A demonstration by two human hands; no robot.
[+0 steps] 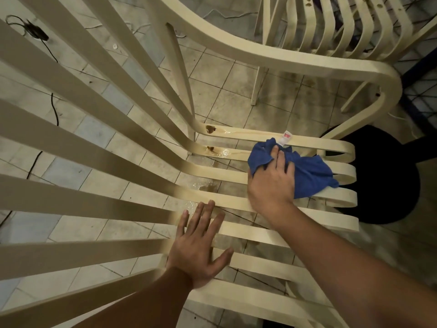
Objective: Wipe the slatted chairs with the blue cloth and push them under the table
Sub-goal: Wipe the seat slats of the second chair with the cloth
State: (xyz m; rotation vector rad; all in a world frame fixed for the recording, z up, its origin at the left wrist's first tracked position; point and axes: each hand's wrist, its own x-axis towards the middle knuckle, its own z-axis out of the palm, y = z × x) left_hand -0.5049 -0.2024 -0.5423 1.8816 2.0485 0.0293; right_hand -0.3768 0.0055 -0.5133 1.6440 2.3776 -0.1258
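The cream slatted chair [227, 172] has brown stains [210, 129] at its seat's back. The crumpled blue cloth [309, 176] lies on its slats.

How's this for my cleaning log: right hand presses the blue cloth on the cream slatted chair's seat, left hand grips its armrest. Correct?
No: the head view shows the left hand flat, fingers spread, on the cream slatted chair's seat, not its armrest. The right hand does press the blue cloth.
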